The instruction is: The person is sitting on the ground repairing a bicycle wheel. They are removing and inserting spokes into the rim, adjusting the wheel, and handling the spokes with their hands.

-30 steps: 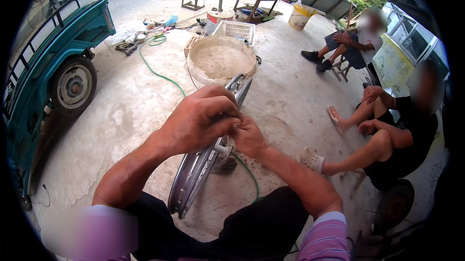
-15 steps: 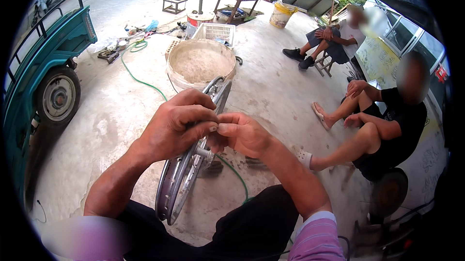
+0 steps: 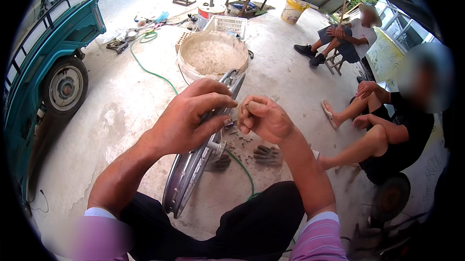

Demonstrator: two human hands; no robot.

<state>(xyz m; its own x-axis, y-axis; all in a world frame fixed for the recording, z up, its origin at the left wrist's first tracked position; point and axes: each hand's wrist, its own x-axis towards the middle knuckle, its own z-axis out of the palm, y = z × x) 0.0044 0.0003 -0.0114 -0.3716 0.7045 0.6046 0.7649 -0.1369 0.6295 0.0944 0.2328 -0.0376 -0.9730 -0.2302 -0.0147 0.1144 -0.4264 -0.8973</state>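
A bare metal wheel rim [image 3: 178, 186] stands upright between my legs, with a pale hub [image 3: 216, 147] at its middle. My left hand [image 3: 193, 113] is over the upper rim, thumb and fingers apart; whether it touches the rim I cannot tell. My right hand [image 3: 264, 120] is raised beside it, right of the rim, fingertips pinched on something too small to make out. Small metal pieces [image 3: 240, 138] lie scattered on the floor behind the hands, near dark gloves [image 3: 265, 157] and a green hose [image 3: 242, 166].
A round tub [image 3: 213, 52], white crate [image 3: 227, 23] and yellow bucket [image 3: 292, 13] stand ahead. A teal cargo cart [image 3: 53, 40] borders the left. Two people [image 3: 411, 135] [image 3: 358, 43] sit along the right. Tools [image 3: 117, 45] lie near the cart.
My hands, joined at the fingertips before, are now separated. The right has moved right with fingers curled; the left's thumb and fingers have spread.
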